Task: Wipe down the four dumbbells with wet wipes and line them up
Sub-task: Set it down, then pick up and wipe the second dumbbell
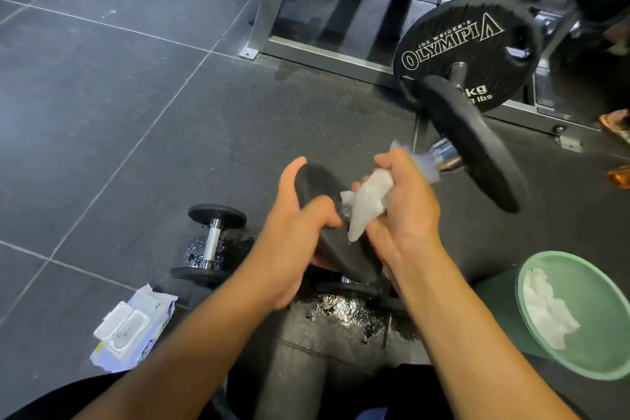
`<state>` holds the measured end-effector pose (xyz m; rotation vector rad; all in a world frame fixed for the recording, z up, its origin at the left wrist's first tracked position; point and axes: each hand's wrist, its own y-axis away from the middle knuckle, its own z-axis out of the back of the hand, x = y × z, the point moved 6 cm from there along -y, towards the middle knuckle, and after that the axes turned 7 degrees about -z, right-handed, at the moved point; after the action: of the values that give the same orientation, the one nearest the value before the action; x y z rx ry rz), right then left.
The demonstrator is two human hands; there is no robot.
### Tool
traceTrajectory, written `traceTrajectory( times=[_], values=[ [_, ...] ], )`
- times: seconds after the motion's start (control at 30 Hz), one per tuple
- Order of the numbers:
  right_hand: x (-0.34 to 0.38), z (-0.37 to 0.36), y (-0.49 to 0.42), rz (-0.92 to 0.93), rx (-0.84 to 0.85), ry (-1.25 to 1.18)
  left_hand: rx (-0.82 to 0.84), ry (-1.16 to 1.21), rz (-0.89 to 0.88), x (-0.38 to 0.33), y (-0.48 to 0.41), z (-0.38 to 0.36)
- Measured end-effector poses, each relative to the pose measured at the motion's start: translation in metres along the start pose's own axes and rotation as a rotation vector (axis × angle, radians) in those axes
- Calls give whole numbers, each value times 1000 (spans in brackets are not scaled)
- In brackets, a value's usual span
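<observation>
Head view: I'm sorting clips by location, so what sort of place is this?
Most likely a gym: a weight plate marked Olympia sits on a steel rack, and a dumbbell lies on dark rubber flooring.

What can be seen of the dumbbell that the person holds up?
The dumbbell has two round, matte black heads, rubber-like, joined by a chrome handle. It is held up in the air and tilted, the far head higher and blurred. The left hand grips the near head; the right hand holds a white wet wipe against it near the handle.
</observation>
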<state>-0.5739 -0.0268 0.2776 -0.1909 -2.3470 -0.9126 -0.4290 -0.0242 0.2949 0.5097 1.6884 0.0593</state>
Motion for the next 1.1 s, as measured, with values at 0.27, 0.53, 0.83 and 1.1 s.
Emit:
traceTrajectory(
  times=[0.27,0.53,0.83,1.1],
  values=[
    [-20,-43,39,-441,870,120,243,250,638,24,5,32],
    [-23,1,2,-176,-122,69,-82,-123,104,9,7,28],
    [-17,3,13,-263,-49,168,-173,236,395,30,6,36],
    [-2,0,22,-182,-111,194,-299,291,421,65,-17,49]
  ],
)
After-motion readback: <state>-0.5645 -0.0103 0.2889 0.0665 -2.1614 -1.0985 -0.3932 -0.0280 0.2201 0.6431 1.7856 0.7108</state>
